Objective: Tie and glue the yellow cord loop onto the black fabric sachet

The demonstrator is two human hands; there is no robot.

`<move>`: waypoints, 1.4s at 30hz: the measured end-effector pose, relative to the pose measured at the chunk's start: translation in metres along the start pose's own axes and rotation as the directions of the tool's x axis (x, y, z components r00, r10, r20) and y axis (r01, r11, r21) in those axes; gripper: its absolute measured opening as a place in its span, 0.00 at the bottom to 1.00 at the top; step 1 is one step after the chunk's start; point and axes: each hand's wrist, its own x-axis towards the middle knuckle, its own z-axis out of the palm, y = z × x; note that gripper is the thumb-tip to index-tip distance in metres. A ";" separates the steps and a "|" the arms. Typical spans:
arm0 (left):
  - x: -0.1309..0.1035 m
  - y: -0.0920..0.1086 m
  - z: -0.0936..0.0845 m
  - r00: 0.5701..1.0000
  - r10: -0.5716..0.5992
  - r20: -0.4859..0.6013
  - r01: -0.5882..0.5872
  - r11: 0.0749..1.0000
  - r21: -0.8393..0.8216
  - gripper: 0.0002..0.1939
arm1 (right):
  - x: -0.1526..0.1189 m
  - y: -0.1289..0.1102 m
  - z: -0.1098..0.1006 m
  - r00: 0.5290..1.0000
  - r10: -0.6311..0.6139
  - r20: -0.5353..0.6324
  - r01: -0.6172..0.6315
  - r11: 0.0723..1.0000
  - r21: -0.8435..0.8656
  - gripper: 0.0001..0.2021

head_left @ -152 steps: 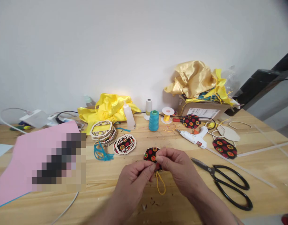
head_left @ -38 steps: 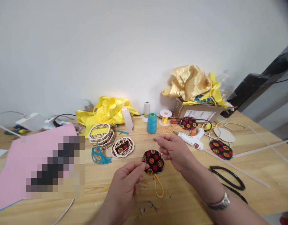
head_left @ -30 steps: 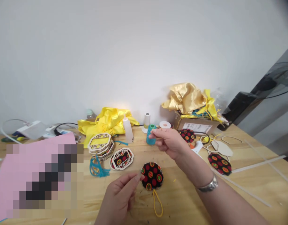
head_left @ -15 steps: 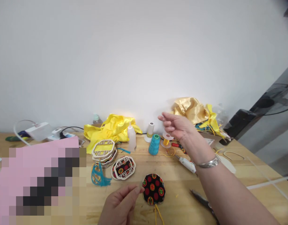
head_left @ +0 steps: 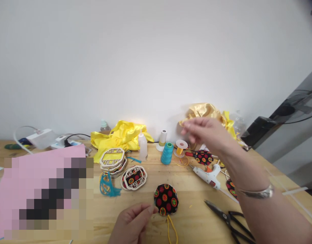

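Observation:
My left hand pinches the left edge of a round, fabric-covered piece, black with red and orange flower dots. A yellow cord loop hangs from its lower edge onto the table. My right hand is raised in front of gold satin cloth, thumb and fingertips pressed together. Whatever may be between those fingers is too small to make out. Beneath that hand lie a white glue gun and a spool of yellow thread. Black scissors rest partly open near the right forearm.
Lattice-cut wooden frames are stacked at the left, beside a blue tassel. Another frame holds patterned fabric. Behind stand a teal thread cone, a plastic bottle and yellow satin. Pink board covers the left side.
My right hand has drawn back to the right, its fingers now closed together, uncovering the glue gun and scissors. The left hand still holds the round piece.

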 end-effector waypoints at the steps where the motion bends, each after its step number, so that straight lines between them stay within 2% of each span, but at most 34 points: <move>1: 0.000 -0.001 0.000 1.000 -0.010 -0.003 0.010 1.000 0.003 0.17 | -0.008 0.012 0.002 0.994 0.012 0.106 0.012 0.974 -0.227 0.07; 2: 0.000 -0.002 0.001 1.000 -0.018 -0.003 0.018 1.000 0.003 0.17 | -0.019 0.024 0.003 0.981 0.029 0.194 0.062 0.891 -0.449 0.08; 3: 0.000 -0.002 0.001 1.000 -0.023 -0.001 0.023 1.000 0.000 0.17 | -0.033 0.036 0.003 0.976 0.050 0.214 0.101 0.763 -0.638 0.08; 5: -0.001 -0.004 0.001 1.000 -0.017 0.008 0.017 1.000 -0.008 0.16 | -0.066 0.061 0.001 0.987 0.104 0.124 0.057 0.496 -0.867 0.09; 6: -0.001 -0.004 0.000 1.000 -0.007 0.014 0.007 1.000 -0.016 0.15 | -0.084 0.072 -0.002 0.984 0.157 0.089 0.017 0.412 -0.911 0.10; 7: -0.001 -0.005 0.000 1.000 0.001 0.019 -0.001 1.000 -0.020 0.15 | -0.103 0.084 -0.006 0.972 0.224 0.070 -0.018 0.368 -0.930 0.11; 11: 0.002 -0.007 -0.003 0.999 0.006 0.046 -0.005 1.000 -0.028 0.13 | -0.171 0.129 -0.028 0.953 0.303 0.016 -0.080 0.301 -0.950 0.13; 14: 0.004 -0.008 -0.002 0.999 -0.012 0.042 0.013 1.000 -0.021 0.13 | -0.200 0.159 -0.039 0.958 0.288 0.015 -0.089 0.345 -0.934 0.13; 17: 0.004 -0.008 0.000 0.999 -0.014 0.048 0.015 1.000 -0.018 0.12 | -0.212 0.181 -0.040 0.969 0.245 -0.029 -0.120 0.362 -0.925 0.16; 22: 0.000 -0.008 0.005 0.999 -0.013 0.036 0.013 1.000 0.016 0.12 | -0.221 0.193 -0.034 0.986 0.151 -0.067 -0.119 0.368 -0.922 0.18; 25: -0.003 -0.008 0.009 1.000 -0.011 0.028 0.010 0.999 0.037 0.11 | -0.219 0.179 -0.033 0.983 0.161 -0.085 -0.147 0.429 -0.891 0.17; 28: -0.004 -0.008 0.012 0.999 -0.002 0.039 -0.001 0.997 0.071 0.12 | -0.212 0.146 -0.028 0.972 0.225 -0.063 -0.189 0.595 -0.781 0.15; 31: -0.005 -0.009 0.014 0.999 0.008 0.043 -0.013 0.993 0.120 0.13 | -0.202 0.110 -0.011 0.937 0.334 0.105 -0.227 0.806 -0.546 0.10; 33: -0.006 -0.009 0.014 0.999 0.019 0.041 -0.025 0.989 0.143 0.13 | -0.196 0.090 0.004 0.907 0.377 0.190 -0.283 0.877 -0.389 0.07; 35: -0.006 -0.009 0.015 0.998 0.038 0.050 -0.046 0.986 0.158 0.13 | -0.190 0.076 0.016 0.905 0.366 0.217 -0.295 0.907 -0.299 0.09; 38: -0.006 -0.007 0.015 0.997 0.059 0.056 -0.068 0.981 0.183 0.11 | -0.182 0.065 0.029 0.900 0.359 0.249 -0.292 0.918 -0.267 0.11; 42: -0.006 -0.005 0.014 0.996 0.076 0.052 -0.086 0.967 0.240 0.09 | -0.174 0.064 0.035 0.801 0.478 0.362 -0.373 0.870 -0.323 0.04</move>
